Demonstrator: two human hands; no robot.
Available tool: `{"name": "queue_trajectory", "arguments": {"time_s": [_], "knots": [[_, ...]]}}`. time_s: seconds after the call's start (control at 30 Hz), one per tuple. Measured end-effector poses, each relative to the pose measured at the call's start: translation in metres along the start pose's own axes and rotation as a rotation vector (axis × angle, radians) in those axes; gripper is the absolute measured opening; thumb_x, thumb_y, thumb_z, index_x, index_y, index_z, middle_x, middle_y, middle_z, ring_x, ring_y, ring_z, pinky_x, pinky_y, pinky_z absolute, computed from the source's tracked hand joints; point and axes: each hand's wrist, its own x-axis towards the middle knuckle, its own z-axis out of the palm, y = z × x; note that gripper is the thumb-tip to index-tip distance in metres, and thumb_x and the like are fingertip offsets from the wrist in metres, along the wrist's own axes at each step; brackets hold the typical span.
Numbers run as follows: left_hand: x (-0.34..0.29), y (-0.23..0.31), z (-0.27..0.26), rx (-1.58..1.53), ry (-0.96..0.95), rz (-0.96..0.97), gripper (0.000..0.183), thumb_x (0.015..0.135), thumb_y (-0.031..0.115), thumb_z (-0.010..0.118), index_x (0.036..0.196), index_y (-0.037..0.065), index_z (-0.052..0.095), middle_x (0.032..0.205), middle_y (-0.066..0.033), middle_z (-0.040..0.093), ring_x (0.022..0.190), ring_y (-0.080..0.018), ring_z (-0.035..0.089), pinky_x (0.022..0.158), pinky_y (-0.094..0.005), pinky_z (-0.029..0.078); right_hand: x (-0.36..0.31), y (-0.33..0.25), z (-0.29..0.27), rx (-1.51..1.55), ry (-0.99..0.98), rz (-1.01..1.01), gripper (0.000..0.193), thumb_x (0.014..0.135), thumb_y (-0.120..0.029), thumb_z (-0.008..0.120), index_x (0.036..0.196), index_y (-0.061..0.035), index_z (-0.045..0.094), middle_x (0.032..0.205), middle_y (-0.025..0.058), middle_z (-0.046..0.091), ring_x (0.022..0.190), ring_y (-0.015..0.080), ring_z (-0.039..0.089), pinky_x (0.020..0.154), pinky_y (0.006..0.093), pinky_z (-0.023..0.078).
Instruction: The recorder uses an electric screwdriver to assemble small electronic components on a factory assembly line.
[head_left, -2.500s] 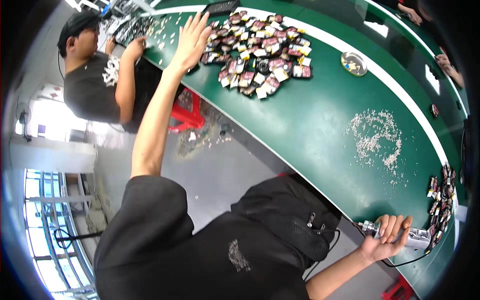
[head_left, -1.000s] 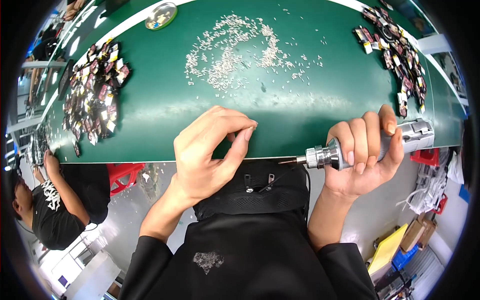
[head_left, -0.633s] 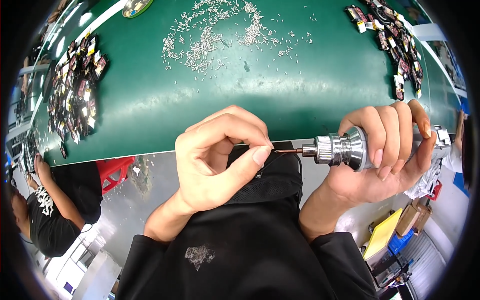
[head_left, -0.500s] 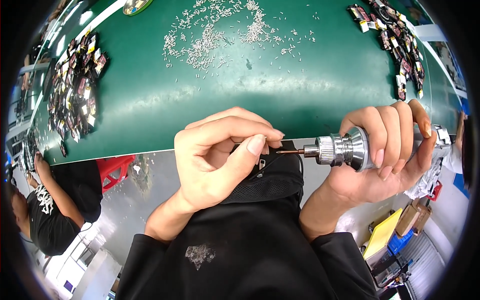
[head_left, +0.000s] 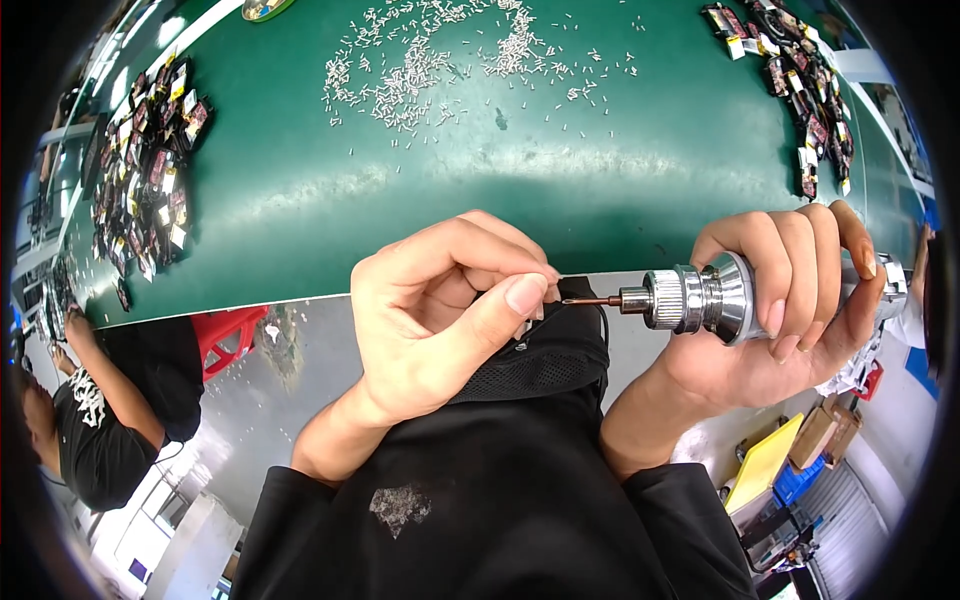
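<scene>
Right hand (head_left: 795, 275) grips driver (head_left: 698, 300), bit (head_left: 605, 299) beside left hand (head_left: 425, 315)

The driver lies almost level at centre right of the frame, in front of the green table's (head_left: 290, 240) near edge; its bit points toward the left of the frame. The right hand is wrapped around the silver body, fingers curled over the top and palm beneath; the metal collar juts clear of the grip.

The left hand is at centre, its fingers bent into a loose ring; the tips of thumb and forefinger are close together (whether they meet, or pinch something tiny, I cannot tell); the bit's end is just beside them, though contact cannot be made out.

Small silvery pieces (head_left: 412, 80) are strewn over the table at top centre; a heap of black units (head_left: 150, 165) with pale tags sits at upper left; a narrower row (head_left: 805, 95) of similar units runs down the upper right; a round dish (head_left: 265, 8) is cut off by the top edge.

A black bag (head_left: 545, 375) shows below the hands; a co-worker (head_left: 110, 425) in a dark shirt is at lower left, near a red stool (head_left: 225, 340); a yellow board (head_left: 765, 465) leans at lower right.
</scene>
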Motion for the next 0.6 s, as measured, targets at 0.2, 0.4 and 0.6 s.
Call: {"name": "queue_trajectory", "arguments": {"time_s": [0.2, 0.4, 0.6], "knots": [[0.0010, 0.0005, 0.0014, 0.129, -0.016, -0.015, 0.007, 0.082, -0.003, 0.060, 0.087, -0.008, 0.062, 0.079, -0.0170, 0.058, 0.059, -0.0162, 0.057, 0.049, -0.0241, 0.047, -0.0010, -0.0005, 0.0008, -0.017, 0.022, -0.014, 0.009, 0.084, -0.013, 0.056, 0.084, -0.0086, 0.048, 0.049, -0.0065, 0.039, 0.040, 0.0035, 0.036, 0.048, 0.0179, 0.035], [-0.0016, -0.0021, 0.0002, 0.064, -0.037, 0.014, 0.009, 0.084, -0.001, 0.059, 0.087, -0.009, 0.060, 0.078, -0.0173, 0.058, 0.060, -0.0172, 0.057, 0.048, -0.0243, 0.047, -0.0004, 0.0020, 0.0019, 0.031, 0.024, -0.024, 0.008, 0.084, -0.012, 0.056, 0.083, -0.0082, 0.049, 0.049, -0.0058, 0.039, 0.040, 0.0045, 0.036, 0.048, 0.0183, 0.034], [-0.0024, 0.0008, -0.0003, 0.080, -0.102, -0.001, 0.019, 0.090, 0.010, 0.054, 0.085, -0.008, 0.057, 0.076, -0.0184, 0.058, 0.064, -0.0196, 0.055, 0.049, -0.0261, 0.045, -0.0014, 0.0044, 0.0006, -0.022, 0.017, 0.004, 0.009, 0.085, -0.014, 0.054, 0.083, -0.0082, 0.049, 0.049, -0.0057, 0.039, 0.040, 0.0049, 0.036, 0.049, 0.0189, 0.035]]}}
